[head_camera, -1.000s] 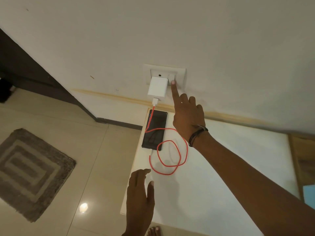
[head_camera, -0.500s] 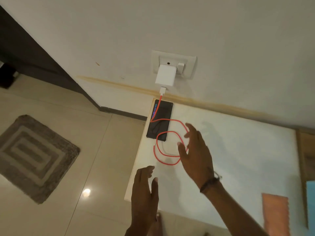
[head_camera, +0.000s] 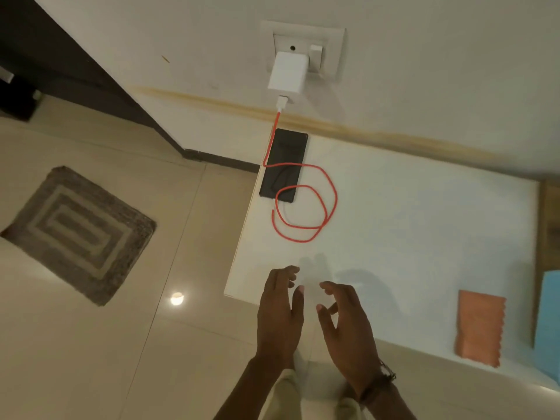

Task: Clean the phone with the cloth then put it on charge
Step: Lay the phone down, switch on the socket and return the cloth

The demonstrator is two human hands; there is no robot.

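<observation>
White table [head_camera: 409,231] against the wall [head_camera: 439,71], rug [head_camera: 78,231] at nine; phone [head_camera: 285,160] at twelve, red cable [head_camera: 335,195] looped over it; cloth [head_camera: 478,325] at four. Left hand [head_camera: 278,316], right hand [head_camera: 348,328] hover slack, empty.

Grey rectangular woven floor mat [head_camera: 78,234] with concentric bands at left, on glossy beige floor tiles [head_camera: 91,359], round light glare [head_camera: 176,299] right of it, white flat tabletop [head_camera: 409,237] against cream wall [head_camera: 454,71], light-blue flat sheet [head_camera: 548,322] at right edge, dark skirting board [head_camera: 218,159] far left
</observation>
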